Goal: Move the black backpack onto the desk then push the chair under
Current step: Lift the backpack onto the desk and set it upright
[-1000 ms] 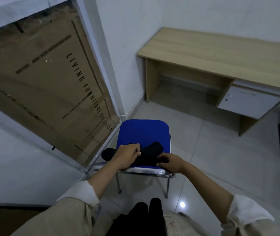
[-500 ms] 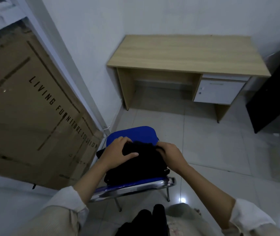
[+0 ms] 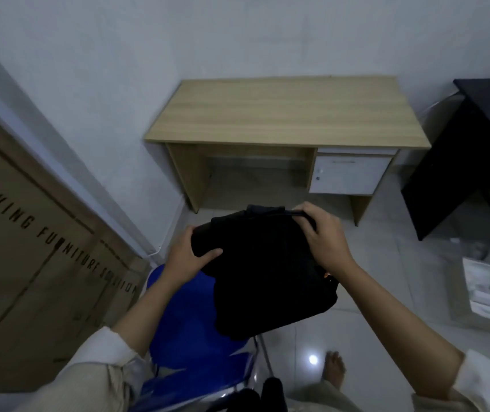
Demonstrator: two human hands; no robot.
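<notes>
Cardboard carton (image 3: pixel 29 263): large, flat, leaning against the wall well out to the left of the left hand; printed lettering partly readable.

Desk (image 3: pixel 285 114): pale wood top, white drawer unit on its right side, standing beyond both hands against the far wall.

Black table (image 3: pixel 481 150): far right of the right hand, only partly in view.

Chair (image 3: pixel 190 331): blue seat, chrome frame, directly below the left forearm.

Black backpack (image 3: pixel 264 275): held up between the two hands, apparently clear of the seat (the dim light makes the lower edge hard to judge), well short of the desk.

Left hand (image 3: pixel 187 257): fingers wrapped round the pack's left corner, thumb on top.

Right hand (image 3: pixel 324 236): clamped over the pack's upper right edge.

Bare foot (image 3: pixel 334 367): on the tiles, below the right forearm.
</notes>
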